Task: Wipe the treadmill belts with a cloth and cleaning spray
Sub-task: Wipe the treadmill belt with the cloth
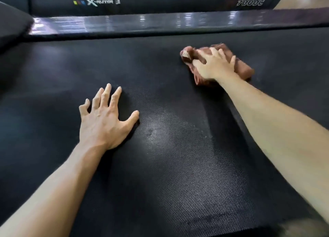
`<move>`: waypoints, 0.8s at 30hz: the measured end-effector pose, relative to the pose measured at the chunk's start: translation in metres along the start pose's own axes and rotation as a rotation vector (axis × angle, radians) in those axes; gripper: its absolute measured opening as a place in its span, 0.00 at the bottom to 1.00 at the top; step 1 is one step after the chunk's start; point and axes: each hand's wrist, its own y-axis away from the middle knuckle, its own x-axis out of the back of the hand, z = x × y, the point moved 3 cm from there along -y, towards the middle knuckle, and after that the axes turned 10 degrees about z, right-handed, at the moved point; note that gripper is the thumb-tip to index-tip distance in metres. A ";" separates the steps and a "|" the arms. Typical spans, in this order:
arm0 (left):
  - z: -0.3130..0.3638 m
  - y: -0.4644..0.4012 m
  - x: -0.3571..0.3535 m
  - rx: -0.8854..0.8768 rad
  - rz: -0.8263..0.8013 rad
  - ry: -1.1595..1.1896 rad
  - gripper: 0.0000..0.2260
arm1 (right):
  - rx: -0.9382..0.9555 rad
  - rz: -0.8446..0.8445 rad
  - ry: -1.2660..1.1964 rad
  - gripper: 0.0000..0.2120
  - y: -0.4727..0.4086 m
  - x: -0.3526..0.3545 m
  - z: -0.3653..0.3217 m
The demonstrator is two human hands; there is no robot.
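Note:
A black textured treadmill belt (178, 165) fills most of the view. A crumpled reddish-brown cloth (243, 68) lies on the belt at the upper right. My right hand (214, 66) presses down on the cloth, fingers spread over it and gripping its folds. My left hand (105, 119) rests flat on the bare belt at centre left, fingers apart, holding nothing. No spray bottle is in view.
A glossy dark side rail (160, 23) runs across the top edge of the belt. Behind it stands a black motor cover (160, 0) with white lettering. A dark padded part (12, 28) juts in at the upper left.

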 end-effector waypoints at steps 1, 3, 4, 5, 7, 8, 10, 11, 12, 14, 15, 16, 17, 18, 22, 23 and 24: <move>-0.001 -0.002 0.001 0.001 0.005 0.001 0.45 | -0.087 0.005 0.002 0.29 -0.018 0.002 -0.006; -0.001 -0.001 0.000 -0.004 0.008 -0.002 0.45 | -0.191 0.013 0.033 0.29 -0.041 -0.003 -0.032; -0.001 -0.001 0.000 -0.005 0.008 -0.004 0.45 | -0.202 0.020 0.041 0.29 -0.048 -0.006 -0.051; 0.000 -0.001 -0.001 -0.009 0.004 -0.002 0.45 | -0.178 0.030 0.042 0.29 -0.051 -0.011 -0.071; 0.000 -0.001 0.000 -0.012 0.000 -0.002 0.45 | 0.038 0.037 0.036 0.29 -0.044 -0.020 -0.117; -0.001 -0.002 0.000 -0.011 0.003 -0.001 0.45 | 0.207 0.026 0.027 0.29 -0.033 -0.022 -0.138; -0.001 -0.002 0.000 -0.012 0.004 0.005 0.45 | 0.509 -0.039 0.008 0.28 0.005 -0.022 -0.157; -0.001 -0.002 0.000 -0.011 0.012 0.007 0.45 | 0.594 -0.061 -0.018 0.27 0.025 -0.020 -0.152; -0.001 -0.002 0.001 -0.008 0.022 0.003 0.45 | 0.629 -0.071 -0.046 0.28 0.042 -0.020 -0.139; -0.002 -0.002 0.000 -0.007 0.022 -0.001 0.45 | 0.578 -0.048 -0.058 0.29 0.064 -0.022 -0.094; -0.001 -0.002 -0.001 -0.007 0.021 0.002 0.45 | 0.505 -0.020 -0.040 0.29 0.065 -0.021 -0.068; -0.001 -0.002 -0.001 -0.008 0.020 0.000 0.45 | 0.397 0.007 -0.023 0.29 0.058 -0.018 -0.046; -0.001 -0.002 -0.002 -0.007 0.019 -0.005 0.45 | 0.271 0.020 -0.017 0.30 0.045 -0.014 -0.031; -0.001 -0.003 -0.002 -0.008 0.019 -0.008 0.46 | 0.149 0.025 -0.021 0.30 0.026 -0.011 -0.022; -0.003 -0.004 -0.003 -0.009 0.031 -0.009 0.45 | -0.068 0.032 -0.023 0.30 -0.045 -0.012 -0.041; -0.003 -0.003 -0.003 -0.012 0.029 -0.009 0.45 | -0.044 0.024 -0.015 0.30 -0.054 -0.015 -0.051; -0.002 -0.004 -0.004 -0.015 0.026 -0.011 0.45 | 0.008 0.009 -0.007 0.30 -0.057 -0.017 -0.063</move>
